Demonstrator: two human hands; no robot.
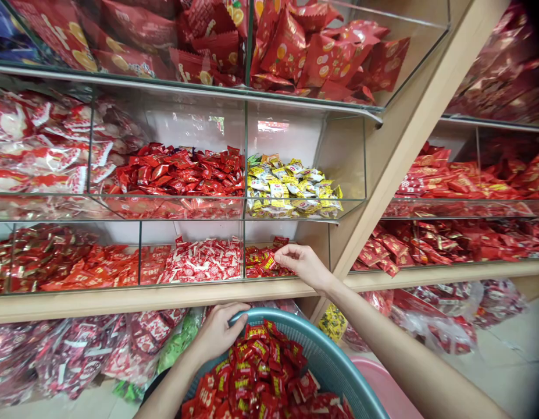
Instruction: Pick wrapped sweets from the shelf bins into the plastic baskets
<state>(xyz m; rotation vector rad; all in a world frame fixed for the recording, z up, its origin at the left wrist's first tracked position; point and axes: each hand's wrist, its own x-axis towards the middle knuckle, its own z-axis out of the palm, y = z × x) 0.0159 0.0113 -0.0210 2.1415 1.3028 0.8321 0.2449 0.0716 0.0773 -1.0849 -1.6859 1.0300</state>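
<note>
My left hand [219,330] is closed over the rim of a blue-green plastic basket [339,362], its thumb lying along the edge. Inside the basket are many small red wrapped candies [256,372] with yellow lettering. My right hand [304,266] reaches over to the bottom shelf compartment at the right end. Its fingertips pinch a small red candy packet [268,262] with a yellow label. Similar red candies [254,256] lie behind and beside it in that compartment, partly hidden by the hand.
Clear-walled shelf bins hold red-and-white candies [203,260], yellow-and-white candies [291,186] and large red packets [325,55]. A wooden upright [409,139] stands to the right. Bagged candies [72,355] lie on the floor below. A pink tub [378,381] sits beside the basket.
</note>
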